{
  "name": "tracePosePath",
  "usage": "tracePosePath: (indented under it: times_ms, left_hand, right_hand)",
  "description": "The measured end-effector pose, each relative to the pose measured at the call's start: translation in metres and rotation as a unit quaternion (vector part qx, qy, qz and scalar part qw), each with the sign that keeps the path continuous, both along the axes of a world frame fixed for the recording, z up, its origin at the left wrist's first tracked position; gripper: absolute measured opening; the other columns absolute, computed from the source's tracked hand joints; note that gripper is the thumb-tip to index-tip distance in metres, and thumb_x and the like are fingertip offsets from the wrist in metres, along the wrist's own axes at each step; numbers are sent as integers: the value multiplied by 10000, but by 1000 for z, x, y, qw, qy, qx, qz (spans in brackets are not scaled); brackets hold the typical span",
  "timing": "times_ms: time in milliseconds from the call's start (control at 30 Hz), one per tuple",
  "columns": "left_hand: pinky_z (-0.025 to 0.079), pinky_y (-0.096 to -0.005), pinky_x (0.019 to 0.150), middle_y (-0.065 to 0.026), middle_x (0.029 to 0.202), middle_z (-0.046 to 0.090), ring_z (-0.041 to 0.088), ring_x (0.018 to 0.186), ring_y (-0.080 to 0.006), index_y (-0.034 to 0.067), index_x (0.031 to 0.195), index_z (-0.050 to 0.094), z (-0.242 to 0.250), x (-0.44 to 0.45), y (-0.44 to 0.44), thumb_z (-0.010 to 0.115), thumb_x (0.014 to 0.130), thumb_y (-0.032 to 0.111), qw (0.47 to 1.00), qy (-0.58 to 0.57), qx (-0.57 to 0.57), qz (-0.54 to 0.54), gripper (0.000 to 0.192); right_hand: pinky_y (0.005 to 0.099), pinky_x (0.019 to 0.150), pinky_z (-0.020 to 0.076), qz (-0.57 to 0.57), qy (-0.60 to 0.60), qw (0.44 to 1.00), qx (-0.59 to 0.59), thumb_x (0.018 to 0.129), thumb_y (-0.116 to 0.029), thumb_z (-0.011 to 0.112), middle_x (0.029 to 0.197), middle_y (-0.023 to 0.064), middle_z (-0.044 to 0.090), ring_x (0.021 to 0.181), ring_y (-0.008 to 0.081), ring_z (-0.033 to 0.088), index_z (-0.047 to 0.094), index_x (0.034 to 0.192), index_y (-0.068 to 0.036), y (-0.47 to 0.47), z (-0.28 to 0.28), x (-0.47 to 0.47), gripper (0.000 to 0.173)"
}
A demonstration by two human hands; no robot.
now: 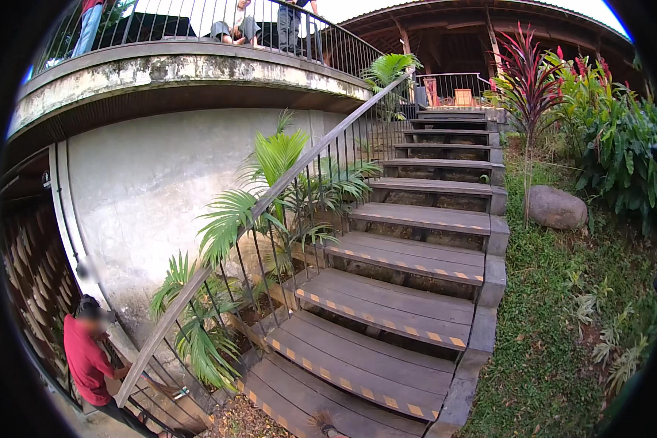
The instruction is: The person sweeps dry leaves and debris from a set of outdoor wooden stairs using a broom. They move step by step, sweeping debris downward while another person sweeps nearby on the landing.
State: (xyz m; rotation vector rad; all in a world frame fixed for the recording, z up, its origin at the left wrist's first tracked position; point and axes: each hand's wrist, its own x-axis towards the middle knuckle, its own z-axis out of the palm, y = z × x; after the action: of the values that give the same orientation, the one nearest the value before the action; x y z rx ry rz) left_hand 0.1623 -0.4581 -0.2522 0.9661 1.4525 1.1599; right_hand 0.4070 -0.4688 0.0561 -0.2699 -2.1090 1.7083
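Neither of my hands is in view. Before me a flight of wooden plank stairs (394, 306) climbs toward a roofed building, with dashed yellow strips along the front edges of the lower treads. At the bottom edge of the picture the brown bristles of a broom or brush (322, 419) touch the lower planks. Its handle is cut off by the frame, so what holds it cannot be seen. A wooden handrail (274, 191) on thin dark metal bars runs up the left side of the steps.
A person in a red shirt (87, 356) stands at lower left beyond the railing, holding something unclear. Palm fronds (224, 219) push through the bars. A concrete edge (490, 284), grass (547, 306) and a boulder (557, 207) border the right. People are on the balcony (197, 65) above.
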Motion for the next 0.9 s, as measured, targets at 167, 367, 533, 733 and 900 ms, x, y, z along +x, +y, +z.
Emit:
tracePosePath:
  times_ms: [167, 367, 533, 733, 900]
  left_hand:
    - [552, -404, 946, -131, 1133, 737, 708, 1119, -322, 146, 1097, 691, 2, 2, -4, 788, 905, 337, 1000, 10, -3, -6, 288]
    - [551, -408, 939, -121, 1121, 729, 703, 1116, -329, 138, 1089, 687, 7, -4, 3, 789, 894, 293, 1000, 23, -1, -19, 270]
    - [550, -411, 934, -113, 1111, 722, 699, 1113, -335, 131, 1082, 684, -7, -3, 5, 791, 885, 257, 999, 36, 0, -29, 257]
    - [549, -414, 928, -103, 1099, 713, 693, 1110, -342, 123, 1074, 680, -14, 10, -20, 792, 874, 213, 992, 111, 12, -61, 247]
    - [535, -450, 893, -131, 1046, 684, 661, 1043, -404, 92, 1064, 668, 80, 20, -62, 731, 854, 114, 919, 321, 197, -118, 220]
  right_hand:
    - [366, 617, 461, 1, -9, 1000, 24, 982, -247, 771, 746, 83, 667, 670, 148, 561, 740, 889, -32, -5, 0, 2, 237]
    - [378, 614, 452, -16, -5, 998, 59, 992, -298, 770, 724, 87, 629, 664, 141, 531, 728, 888, -34, -8, 0, 8, 287]
    - [347, 657, 474, 3, -23, 1000, 9, 999, -260, 773, 744, 62, 631, 715, 116, 541, 708, 922, -24, -12, -1, 12, 257]
    - [330, 676, 496, -41, -26, 999, 2, 1002, -272, 775, 770, 40, 670, 748, 108, 583, 741, 940, -37, -19, -11, 8, 246]
    - [332, 696, 527, 15, -70, 997, -27, 972, -262, 807, 757, 47, 683, 725, 133, 635, 691, 814, -39, -14, 10, 2, 297]
